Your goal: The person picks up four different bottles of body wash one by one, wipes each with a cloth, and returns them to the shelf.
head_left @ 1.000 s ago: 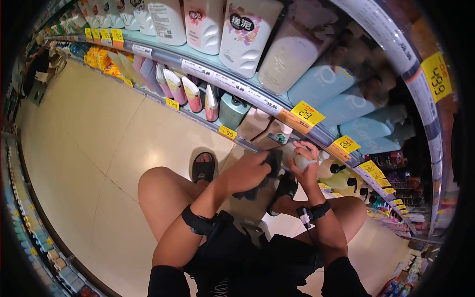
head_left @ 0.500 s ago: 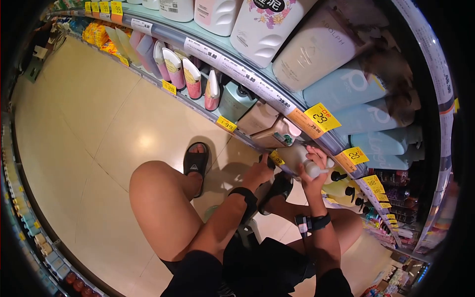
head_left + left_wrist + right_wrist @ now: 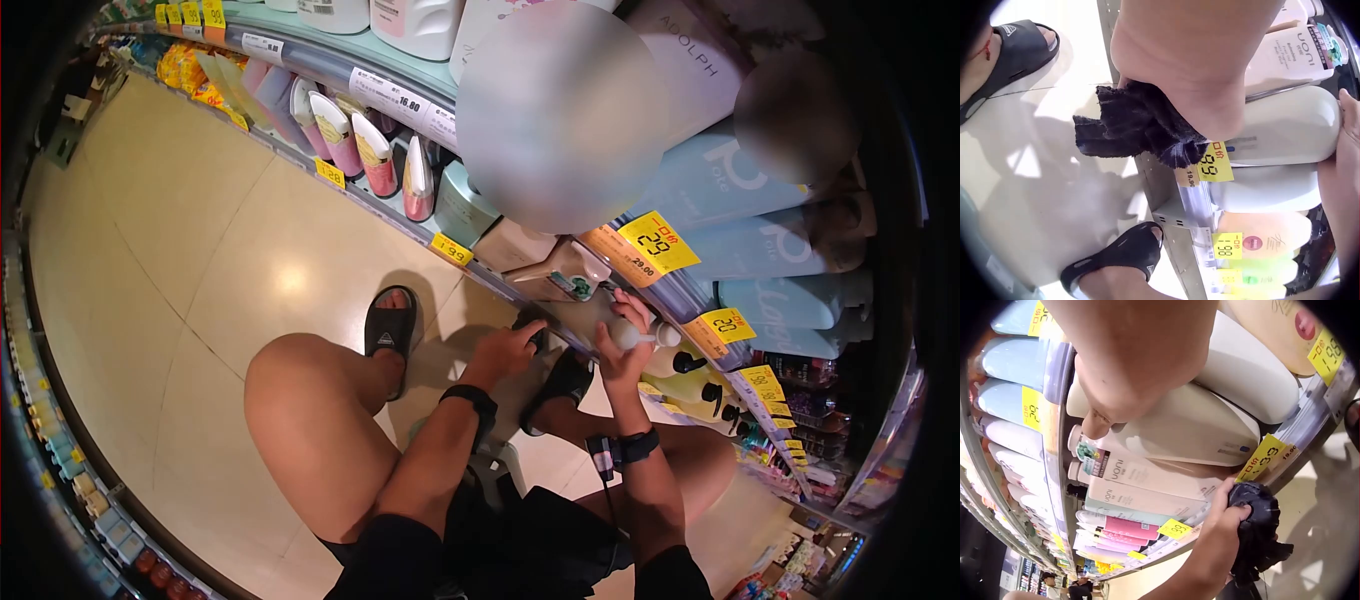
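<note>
In the head view, my left hand (image 3: 505, 355) is at the front edge of the lower shelf. It holds a bunched black cloth (image 3: 1141, 125), whose loose end hangs over the shelf edge in the left wrist view. My right hand (image 3: 626, 345) grips the upper end of a large white bottle (image 3: 1191, 428), fingers curled about its top. The bottle stands in the lower row, with its base near the yellow price tag (image 3: 1219, 161). The cloth is close below that tag. Pink-beige UONI bottles (image 3: 1141, 478) stand on one side of the white bottle, another white bottle (image 3: 1266, 187) on the other.
The upper shelf's price rail (image 3: 690, 305) runs just above my right hand, with blue bottles (image 3: 725, 185) behind it. Pink tubes (image 3: 375, 155) line the lower shelf farther left. My sandalled foot (image 3: 560, 390) is close to the shelf on the tiled floor (image 3: 200, 250).
My left hand drew the black cloth from a wide spread into a bunch at the shelf edge. My right hand stays on the white bottle, while the head view has shifted slightly.
</note>
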The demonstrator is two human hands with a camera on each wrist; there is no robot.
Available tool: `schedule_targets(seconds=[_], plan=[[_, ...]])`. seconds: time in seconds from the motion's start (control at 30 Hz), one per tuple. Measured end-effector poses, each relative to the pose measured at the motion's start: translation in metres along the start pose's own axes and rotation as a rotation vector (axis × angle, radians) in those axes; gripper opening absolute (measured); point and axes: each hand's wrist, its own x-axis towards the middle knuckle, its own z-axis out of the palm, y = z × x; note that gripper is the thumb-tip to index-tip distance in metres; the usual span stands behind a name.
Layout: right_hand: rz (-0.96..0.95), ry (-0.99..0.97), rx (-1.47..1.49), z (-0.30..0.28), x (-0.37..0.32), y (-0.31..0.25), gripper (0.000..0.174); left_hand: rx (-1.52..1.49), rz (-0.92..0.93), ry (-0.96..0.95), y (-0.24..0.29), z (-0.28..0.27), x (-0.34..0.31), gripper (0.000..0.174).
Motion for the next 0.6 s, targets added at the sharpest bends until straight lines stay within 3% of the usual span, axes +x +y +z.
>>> schedule_targets(seconds=[0.17,0.23,0.27,0.37,0.4,0.43,0.5,0.57,0.6], plan=[[-0.042,0.115,-0.048,0.016,0.010,-0.005,0.027,0.211,0.077,0.143,0.010,0.000,-0.005,0.048],[0.352,-0.027,-0.103,0.004,0.013,-0.015,0.023,0.275,0.050,0.062,0.021,-0.006,-0.009,0.051],[0.353,-0.012,-0.109,-0.001,0.014,-0.016,0.023,0.276,0.065,0.057,0.028,-0.012,-0.010,0.051],[0.401,-0.155,-0.292,-0.019,0.021,-0.027,0.027,0.214,0.012,-0.074,0.046,-0.033,-0.013,0.055],[0.499,-0.257,-0.292,-0.031,0.024,-0.036,0.027,0.279,-0.051,-0.208,0.053,-0.040,-0.010,0.051],[0.506,-0.224,-0.300,-0.037,0.019,-0.034,0.027,0.346,-0.108,-0.341,0.060,-0.045,-0.009,0.049],[0.211,-0.256,-0.219,-0.060,-0.002,-0.028,0.030,0.432,-0.019,-0.505,0.048,-0.041,-0.003,0.043],[0.337,-0.434,-0.167,-0.096,-0.004,-0.067,0.032,0.453,0.038,-0.658,0.080,-0.068,-0.003,0.040],[0.310,-0.434,-0.070,-0.110,-0.009,-0.078,0.032,0.479,0.034,-0.652,0.100,-0.080,-0.005,0.040]])
